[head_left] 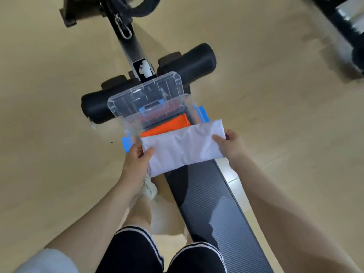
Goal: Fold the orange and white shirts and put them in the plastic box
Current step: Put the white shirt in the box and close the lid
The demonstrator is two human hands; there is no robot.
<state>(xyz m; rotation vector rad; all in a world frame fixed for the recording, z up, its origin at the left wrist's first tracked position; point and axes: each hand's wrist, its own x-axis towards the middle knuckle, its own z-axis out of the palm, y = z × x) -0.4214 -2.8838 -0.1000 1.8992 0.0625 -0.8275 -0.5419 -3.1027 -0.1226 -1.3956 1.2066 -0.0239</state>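
Observation:
A folded white shirt (183,146) is held flat in the air just in front of the clear plastic box (130,125), over its near edge. My left hand (137,158) pinches the shirt's left end, thumb on top. My right hand (229,145) grips its right end the same way. The folded orange shirt (167,127) lies inside the box, partly hidden by the white one. The box's clear lid (145,93) with blue latches stands open at the far side.
The box sits on a dark ribbed workout bench (206,203) that runs towards me. Black foam rollers (189,60) and a metal frame (126,40) lie beyond the box. Beige floor surrounds the bench; my legs are beside it.

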